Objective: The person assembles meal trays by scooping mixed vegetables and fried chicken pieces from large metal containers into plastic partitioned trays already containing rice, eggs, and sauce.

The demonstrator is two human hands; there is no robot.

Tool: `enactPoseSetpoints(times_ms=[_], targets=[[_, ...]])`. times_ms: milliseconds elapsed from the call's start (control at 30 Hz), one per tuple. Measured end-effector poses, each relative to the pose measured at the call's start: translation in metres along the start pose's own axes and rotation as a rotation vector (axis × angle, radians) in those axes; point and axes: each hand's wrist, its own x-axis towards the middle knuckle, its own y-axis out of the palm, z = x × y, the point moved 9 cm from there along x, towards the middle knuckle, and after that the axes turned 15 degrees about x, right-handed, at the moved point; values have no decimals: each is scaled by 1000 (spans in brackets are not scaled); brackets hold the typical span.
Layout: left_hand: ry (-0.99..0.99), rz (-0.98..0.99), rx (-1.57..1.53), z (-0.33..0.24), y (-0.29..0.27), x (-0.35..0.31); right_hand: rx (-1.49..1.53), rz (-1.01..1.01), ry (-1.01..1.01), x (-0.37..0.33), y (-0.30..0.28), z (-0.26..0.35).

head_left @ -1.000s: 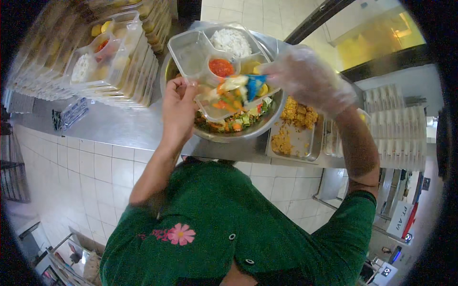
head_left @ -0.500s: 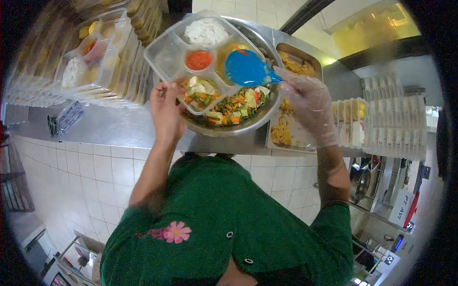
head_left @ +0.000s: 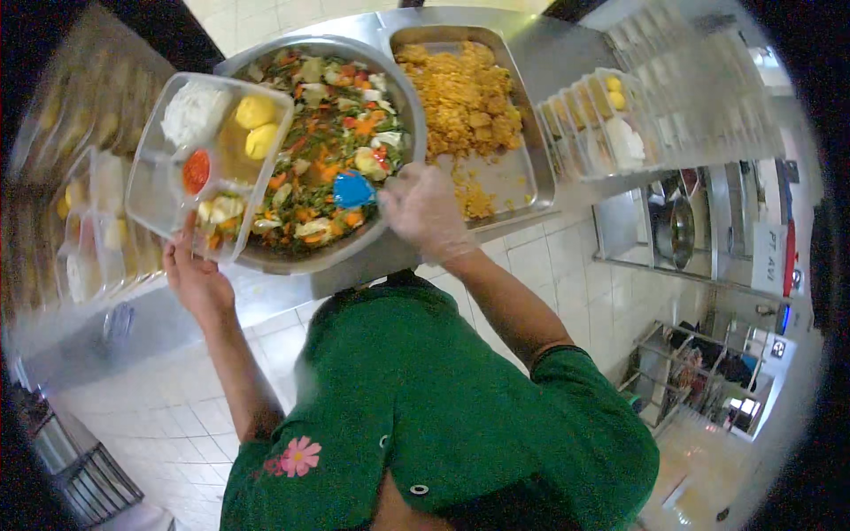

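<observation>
1. Far left: stacked filled meal trays [head_left: 93,221] on the steel counter [head_left: 274,296], blurred, contents hard to read.
2. Left hand [head_left: 197,279], bare, grips the near edge of a clear compartment tray [head_left: 208,168], fingers curled under it, thumb on the rim. The tray is held tilted, above the left rim of the round bowl.
3. Tray contents: white rice, two yellow egg-like balls, red sauce, and some mixed veg in the near compartment.
4. Centre: large metal bowl [head_left: 403,106] of mixed vegetables on the counter.
5. Right hand [head_left: 425,212], in a clear glove, is closed around the handle of a blue scoop [head_left: 354,190]; scoop sits in the vegetables at the bowl's near side.
6. Right of the bowl: rectangular steel pan [head_left: 522,177] of yellow fried rice, partly emptied.
7. Far right: a row of upright clear trays [head_left: 611,124].
</observation>
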Motion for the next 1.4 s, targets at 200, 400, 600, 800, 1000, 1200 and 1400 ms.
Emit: enactPoseSetpoints(times_ms=[200,400,600,800,1000,1200,1400], targets=[[-46,50,-27,18,8,-19,34,-21,580,-18,-53,-208],[-82,82,104,23,42,-54,-219,-9,301,4,20,-323],[-148,59,145,30,61,-90,-214,214,201,11,26,-342],[-149,120,74,33,92,-109,90,389,268,-27,24,-321],[-186,181,39,37,113,-104,8,294,307,-64,28,-270],[-130,269,29,47,117,-85,-117,108,308,-65,-4,-257],[-176,360,-16,49,126,-72,18,77,120,-65,-8,-202]])
